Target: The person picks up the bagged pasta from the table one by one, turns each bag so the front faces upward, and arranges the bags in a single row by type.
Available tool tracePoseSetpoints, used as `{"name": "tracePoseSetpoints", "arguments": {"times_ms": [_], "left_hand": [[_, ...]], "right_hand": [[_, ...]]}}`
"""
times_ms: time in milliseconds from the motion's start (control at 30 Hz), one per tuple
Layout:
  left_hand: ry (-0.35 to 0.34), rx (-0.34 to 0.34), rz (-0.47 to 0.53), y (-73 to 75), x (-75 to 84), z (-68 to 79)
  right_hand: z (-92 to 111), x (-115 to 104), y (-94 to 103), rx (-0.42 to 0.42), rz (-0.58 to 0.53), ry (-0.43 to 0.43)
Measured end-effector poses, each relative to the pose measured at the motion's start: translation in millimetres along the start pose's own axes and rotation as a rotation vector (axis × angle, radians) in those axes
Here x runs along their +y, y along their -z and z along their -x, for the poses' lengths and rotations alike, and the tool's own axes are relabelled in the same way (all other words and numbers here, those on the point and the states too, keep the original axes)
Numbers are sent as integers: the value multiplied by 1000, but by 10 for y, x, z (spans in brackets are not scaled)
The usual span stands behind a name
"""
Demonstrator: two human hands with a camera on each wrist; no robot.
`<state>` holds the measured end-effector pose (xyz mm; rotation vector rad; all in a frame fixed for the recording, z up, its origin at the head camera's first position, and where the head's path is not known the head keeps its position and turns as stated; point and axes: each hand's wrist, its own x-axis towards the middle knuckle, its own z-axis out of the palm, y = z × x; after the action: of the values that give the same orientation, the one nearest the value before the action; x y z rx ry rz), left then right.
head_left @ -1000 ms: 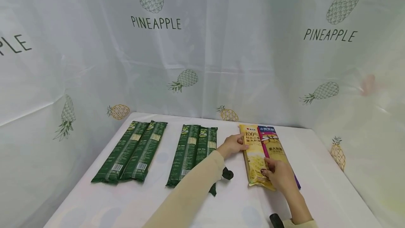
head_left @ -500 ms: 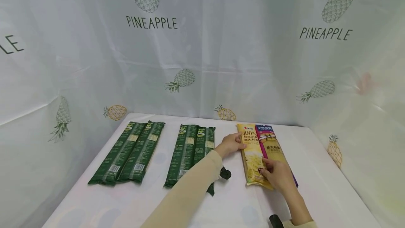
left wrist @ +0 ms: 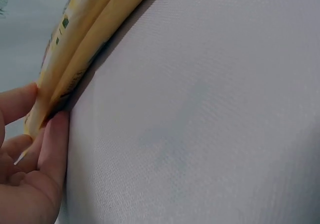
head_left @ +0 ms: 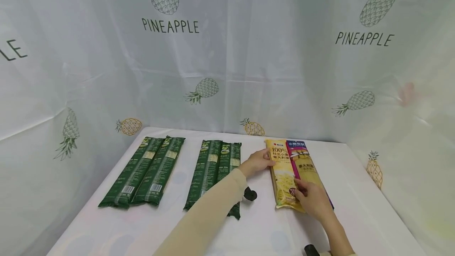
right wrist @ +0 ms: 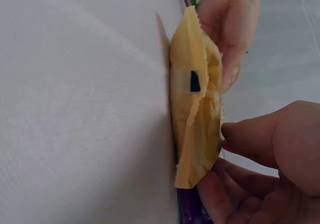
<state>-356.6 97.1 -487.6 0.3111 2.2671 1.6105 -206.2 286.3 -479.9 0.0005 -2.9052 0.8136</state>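
Observation:
A yellow pasta packet [head_left: 281, 181] lies on the right part of the table, side by side with a purple and gold pasta packet [head_left: 308, 166]. My left hand [head_left: 256, 162] holds the yellow packet's left edge near its upper half. In the left wrist view, the left fingers [left wrist: 54, 139] sit low against that edge. My right hand [head_left: 313, 198] grips the opposite edge near the bottom, covering part of the purple packet. Its thumb [right wrist: 245, 139] touches the yellow packet's top face in the right wrist view, the other fingers at the side.
Two green packets [head_left: 147, 173] lie paired at the table's left. Another green pair [head_left: 203, 169] lies mid-table, partly hidden by my left sleeve [head_left: 209, 208]. A white pineapple-print curtain [head_left: 227, 50] stands behind the white table [head_left: 153, 232] and along its sides.
The head view has shifted slightly. My right thumb has eased back, showing more of the round brown mark on the yellow packet. Both hands stay at the same packet's edges.

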Motion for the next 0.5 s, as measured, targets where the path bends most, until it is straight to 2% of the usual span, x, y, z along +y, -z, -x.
{"name": "tracePoseSetpoints", "arguments": {"times_ms": [200,267,367,500], "left_hand": [[37,-194,154,210,52,41],[57,-229,167,299,58,52],[57,-256,122,437,58,86],[8,-278,30,626,96,183]], "right_hand": [[49,-77,43,-29,-47,15],[65,-116,55,-41,-48,11],[97,-193,76,-41,-31,8],[140,-327,96,-20,-44,32]]}}
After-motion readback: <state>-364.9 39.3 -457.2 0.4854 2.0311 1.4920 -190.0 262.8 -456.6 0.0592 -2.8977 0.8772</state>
